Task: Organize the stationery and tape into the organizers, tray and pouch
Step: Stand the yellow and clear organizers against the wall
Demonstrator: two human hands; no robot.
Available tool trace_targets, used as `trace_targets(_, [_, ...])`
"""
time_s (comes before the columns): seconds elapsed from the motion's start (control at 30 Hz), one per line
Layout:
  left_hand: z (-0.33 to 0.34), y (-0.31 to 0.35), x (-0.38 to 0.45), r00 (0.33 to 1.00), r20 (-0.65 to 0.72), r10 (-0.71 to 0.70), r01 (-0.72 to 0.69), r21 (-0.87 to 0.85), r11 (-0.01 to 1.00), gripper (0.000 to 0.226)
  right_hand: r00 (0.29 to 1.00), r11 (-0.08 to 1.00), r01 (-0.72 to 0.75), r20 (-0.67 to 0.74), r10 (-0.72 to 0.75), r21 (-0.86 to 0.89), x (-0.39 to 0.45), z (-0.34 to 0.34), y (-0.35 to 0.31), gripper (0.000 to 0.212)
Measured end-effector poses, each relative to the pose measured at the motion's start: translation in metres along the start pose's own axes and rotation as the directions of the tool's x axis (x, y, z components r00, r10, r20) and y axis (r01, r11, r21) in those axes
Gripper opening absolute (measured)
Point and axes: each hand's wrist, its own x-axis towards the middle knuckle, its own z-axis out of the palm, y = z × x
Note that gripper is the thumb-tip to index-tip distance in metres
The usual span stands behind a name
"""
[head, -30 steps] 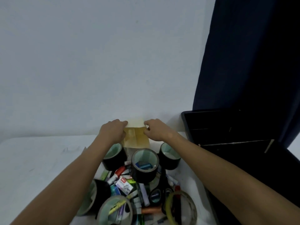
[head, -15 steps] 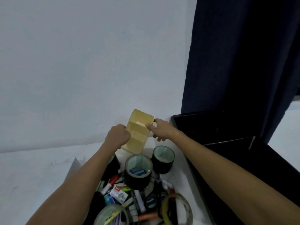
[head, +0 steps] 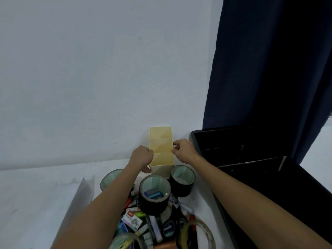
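A yellow organizer (head: pixel 161 146) with three compartments stands upright against the white wall at the back of the table. My left hand (head: pixel 142 157) grips its left side and my right hand (head: pixel 183 150) pinches its right rim. In front of it stand three black tape rolls (head: pixel 154 194), (head: pixel 182 180), (head: pixel 111 178), the left one partly hidden by my arm. Nearer to me lies a heap of stationery (head: pixel 143 223): markers, staple boxes, scissors and clear tape rolls (head: pixel 199 234).
A black tray (head: pixel 251 159) with dividers fills the right side of the table, under a dark blue curtain (head: pixel 269 69). A white sheet or folder edge (head: pixel 79 200) lies left of the heap. The white table (head: pixel 36 194) stretches to the left.
The yellow organizer was tilted in both hands; it now stands upright and square against the wall. The view shifted slightly.
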Motion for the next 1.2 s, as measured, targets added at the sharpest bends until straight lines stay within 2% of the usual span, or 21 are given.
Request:
trace_targets(0.13, [0.006,0.001,0.001,0.999,-0.043,0.029,-0.027,0.037,0.999,0.028,1.000,0.999,0.001,-0.030,0.000,0.033,0.003,0.002,0.008,0.040])
trace_targets(0.33, [0.008,0.004,-0.002,0.999,-0.039,0.008,-0.007,0.037,0.999,0.034,0.997,1.000,-0.026,-0.076,0.026,0.008,0.004,0.003,0.005,0.038])
trace_targets(0.43, [0.002,0.004,-0.005,1.000,-0.006,0.002,-0.001,0.060,0.998,0.040,0.993,0.996,-0.016,-0.119,0.005,-0.088,-0.005,-0.003,-0.004,0.033])
trace_targets(0.53, [-0.016,0.004,-0.013,0.995,-0.048,0.083,-0.074,0.162,0.984,0.042,0.987,0.978,0.073,-0.124,-0.099,-0.197,-0.015,-0.008,-0.022,0.026])
trace_targets(0.63, [-0.053,-0.002,-0.028,0.986,-0.089,0.143,-0.116,0.263,0.958,0.028,0.975,0.964,0.214,-0.029,-0.221,-0.160,-0.024,-0.002,-0.051,0.023])
trace_targets(0.7, [-0.086,-0.017,-0.042,0.989,-0.099,0.111,-0.075,0.310,0.948,0.027,0.937,0.928,0.349,0.063,-0.344,-0.132,-0.031,0.007,-0.077,0.022])
trace_targets(0.87, [-0.160,-0.087,-0.098,0.975,-0.218,-0.031,0.117,0.393,0.912,0.035,0.756,0.804,0.593,0.373,-0.537,-0.043,-0.053,0.058,-0.146,0.027])
trace_targets(0.97, [-0.178,-0.135,-0.133,0.954,-0.267,-0.135,0.251,0.469,0.846,0.048,0.634,0.745,0.666,0.557,-0.537,-0.040,-0.074,0.102,-0.176,0.042])
trace_targets(1.0, [-0.178,-0.148,-0.143,0.950,-0.260,-0.173,0.280,0.465,0.840,0.053,0.613,0.735,0.674,0.607,-0.506,-0.068,-0.078,0.114,-0.182,0.049])
trace_targets(1.07, [-0.172,-0.169,-0.159,0.939,-0.238,-0.246,0.329,0.430,0.841,0.068,0.598,0.720,0.680,0.671,-0.438,-0.136,-0.084,0.136,-0.189,0.057])
trace_targets(1.2, [-0.148,-0.194,-0.172,0.917,-0.202,-0.344,0.390,0.282,0.876,0.099,0.629,0.756,0.637,0.667,-0.399,-0.148,-0.088,0.155,-0.201,0.050])
